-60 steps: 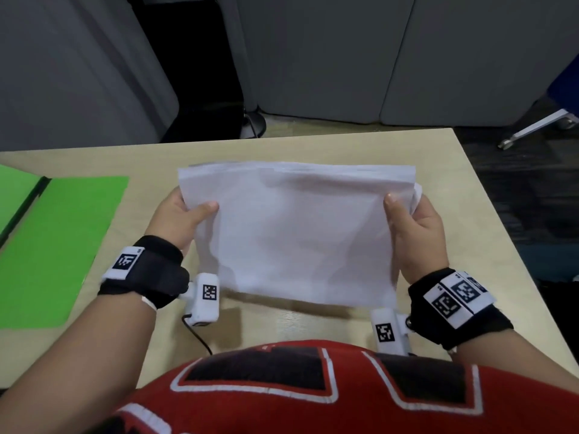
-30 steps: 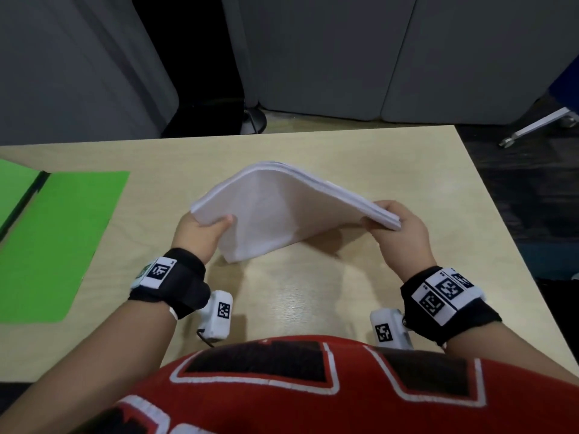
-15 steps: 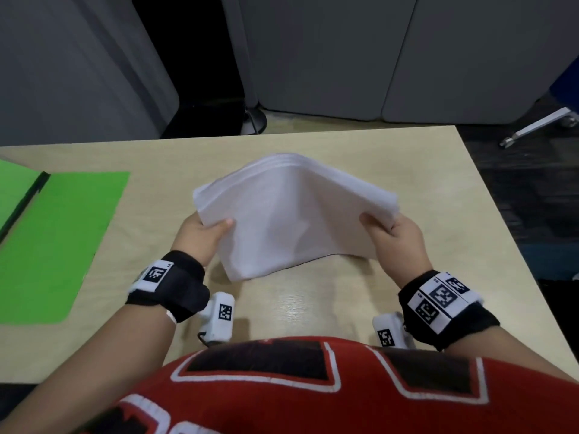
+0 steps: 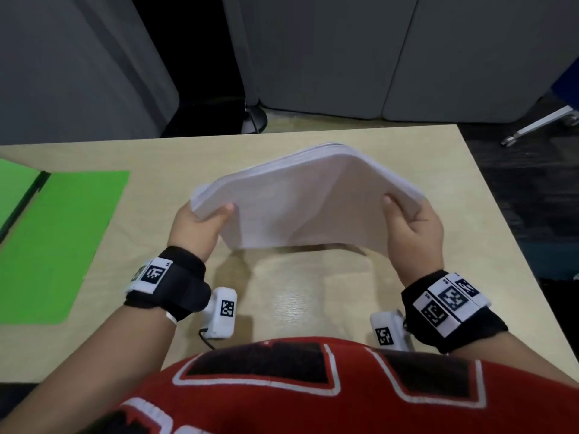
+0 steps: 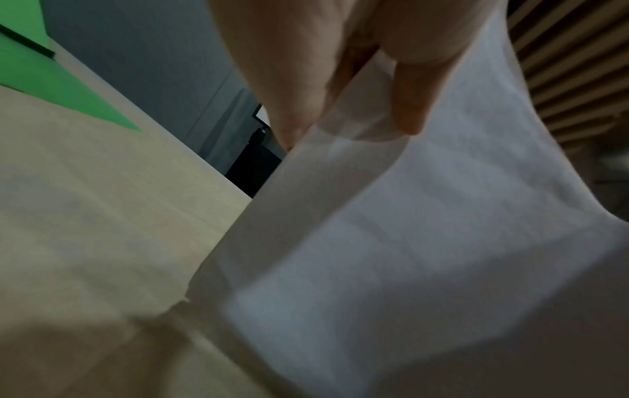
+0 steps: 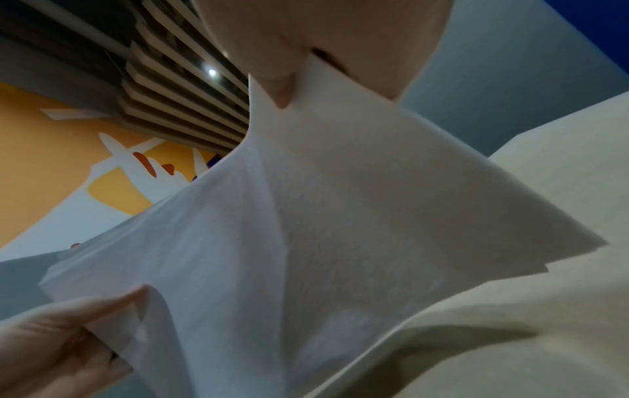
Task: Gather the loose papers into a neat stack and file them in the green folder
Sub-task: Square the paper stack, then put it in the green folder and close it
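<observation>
Change since half a second ago: stack of papers (image 4: 308, 195) tipped further, its upper face now turned more toward the person, the right thumb shifted onto the top sheet; hands otherwise at the same edges. Item, stack of papers: white, several sheets, held in the air above the table (image 4: 313, 296), bowed upward in an arch with the far edge highest; sheet edges roughly aligned, a few corners stepped apart as seen in the right wrist view; its shadow falls on the wood beneath. Item, left hand (image 4: 195, 228): gripping the left edge of the stack, thumb on top, fingers curled underneath; the left wrist view shows the fingers (image 5: 408, 80) pressed against the underside of the paper. Item, right hand (image 4: 413, 228): gripping the right edge, thumb laid on the top sheet, fingers wrapped below. Item, green folder (image 4: 59, 245): lying open and flat on the table at the left, well apart from the stack, a dark spine line between its two leaves. Item, wrist bands: black with printed square markers, one on each forearm, each with a small white camera unit hanging below. Item, red garment with black and white lettering: at the near edge of the head view.
</observation>
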`<state>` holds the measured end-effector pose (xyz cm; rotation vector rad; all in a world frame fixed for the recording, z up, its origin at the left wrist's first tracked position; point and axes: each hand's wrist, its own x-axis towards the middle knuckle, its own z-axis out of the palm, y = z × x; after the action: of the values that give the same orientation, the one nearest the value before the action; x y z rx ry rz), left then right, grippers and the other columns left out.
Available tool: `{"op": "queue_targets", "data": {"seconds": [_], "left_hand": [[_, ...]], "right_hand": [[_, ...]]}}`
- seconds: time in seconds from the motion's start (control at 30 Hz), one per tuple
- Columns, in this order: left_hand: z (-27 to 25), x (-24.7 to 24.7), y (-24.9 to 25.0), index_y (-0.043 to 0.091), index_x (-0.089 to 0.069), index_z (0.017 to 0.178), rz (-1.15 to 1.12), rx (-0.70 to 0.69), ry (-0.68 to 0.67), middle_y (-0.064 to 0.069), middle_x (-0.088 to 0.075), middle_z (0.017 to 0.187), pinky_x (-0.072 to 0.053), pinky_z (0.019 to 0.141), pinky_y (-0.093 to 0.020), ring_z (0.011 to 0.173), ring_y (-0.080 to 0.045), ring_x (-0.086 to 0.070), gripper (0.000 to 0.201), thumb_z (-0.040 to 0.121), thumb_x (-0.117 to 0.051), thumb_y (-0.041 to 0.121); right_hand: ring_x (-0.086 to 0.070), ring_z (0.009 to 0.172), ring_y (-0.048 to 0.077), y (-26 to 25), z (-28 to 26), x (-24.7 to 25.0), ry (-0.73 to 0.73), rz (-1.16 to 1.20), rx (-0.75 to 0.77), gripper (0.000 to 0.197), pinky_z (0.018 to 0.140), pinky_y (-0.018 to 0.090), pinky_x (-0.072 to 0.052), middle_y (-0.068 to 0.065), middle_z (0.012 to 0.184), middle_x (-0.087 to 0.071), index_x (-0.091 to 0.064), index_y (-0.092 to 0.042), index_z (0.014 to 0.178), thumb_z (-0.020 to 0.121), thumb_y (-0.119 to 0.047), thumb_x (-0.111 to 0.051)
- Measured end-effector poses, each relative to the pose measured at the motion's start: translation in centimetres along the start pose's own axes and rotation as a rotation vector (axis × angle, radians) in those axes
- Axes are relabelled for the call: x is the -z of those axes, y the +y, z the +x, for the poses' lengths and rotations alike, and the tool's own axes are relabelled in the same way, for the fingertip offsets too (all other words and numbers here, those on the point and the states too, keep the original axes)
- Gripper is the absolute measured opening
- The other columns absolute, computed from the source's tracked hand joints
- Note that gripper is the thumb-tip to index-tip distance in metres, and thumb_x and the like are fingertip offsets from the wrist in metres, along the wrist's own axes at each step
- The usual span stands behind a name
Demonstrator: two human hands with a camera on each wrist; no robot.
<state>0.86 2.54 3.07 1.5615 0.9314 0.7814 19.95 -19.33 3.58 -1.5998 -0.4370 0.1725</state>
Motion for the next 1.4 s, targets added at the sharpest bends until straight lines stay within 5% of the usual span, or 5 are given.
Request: {"op": "queue_targets", "data": {"seconds": [0.27,0.7,0.97,1.1,1.4], "left_hand": [[-0.1,0.1,-1.2,0.027,-0.066,0.101,-0.037,0.144,-0.059,0.0,-0.07,0.106,-0.051,0.093,-0.044,0.101,-0.022,-0.065,0.046,0.057,-0.08,0.026],[-1.4,-0.3,-3.1,0.012,-0.063,0.105,0.095,0.295,-0.042,-0.009,-0.067,0.106,-0.045,0.06,-0.023,0.1,-0.029,-0.062,0.036,0.072,-0.076,0.018],[-0.1,0.1,5.1,0.045,-0.062,0.094,0.367,-0.313,-0.028,0.03,-0.065,0.081,-0.044,0.073,-0.016,0.073,0.01,-0.054,0.036,0.085,-0.059,0.011],[-0.9,-0.3,9.8,0.025,-0.065,0.098,0.74,-0.786,-0.227,0.01,-0.069,0.094,-0.045,0.079,-0.029,0.086,-0.021,-0.059,0.033,0.077,-0.052,0.003],[-2.1,-2.6,11.9,0.02,-0.064,0.096,0.945,-0.876,-0.329,-0.002,-0.069,0.086,-0.047,0.075,-0.043,0.083,-0.032,-0.061,0.02,0.08,-0.053,0.021]], "right_hand": [[-0.057,0.065,-0.011,0.9,0.3,0.1,-0.135,-0.113,-0.123,0.023,0.063,0.004,-0.042,-0.017,0.079,-0.064,-0.065,-0.031,0.082,0.087,-0.008,-0.065],[-0.061,0.086,0.005,1.2,0.6,-0.1,-0.043,-0.095,-0.124,0.024,0.081,0.028,-0.048,-0.015,0.092,-0.065,-0.058,-0.035,0.098,0.085,-0.015,-0.063],[-0.043,0.129,0.005,0.8,0.8,0.9,0.184,-0.234,-0.085,0.076,0.104,0.009,-0.032,0.0,0.144,-0.042,-0.035,-0.023,0.144,0.078,-0.022,-0.073],[-0.013,0.147,0.011,-0.3,0.3,0.5,0.086,-0.39,0.104,0.082,0.118,0.021,-0.014,0.002,0.161,-0.013,-0.028,-0.02,0.148,0.079,-0.025,-0.074],[-0.061,0.093,-0.017,-3.0,-1.8,-1.5,-0.415,-0.096,0.247,0.016,0.086,0.029,-0.054,-0.043,0.094,-0.064,-0.071,-0.036,0.095,0.092,-0.025,-0.06]]}}
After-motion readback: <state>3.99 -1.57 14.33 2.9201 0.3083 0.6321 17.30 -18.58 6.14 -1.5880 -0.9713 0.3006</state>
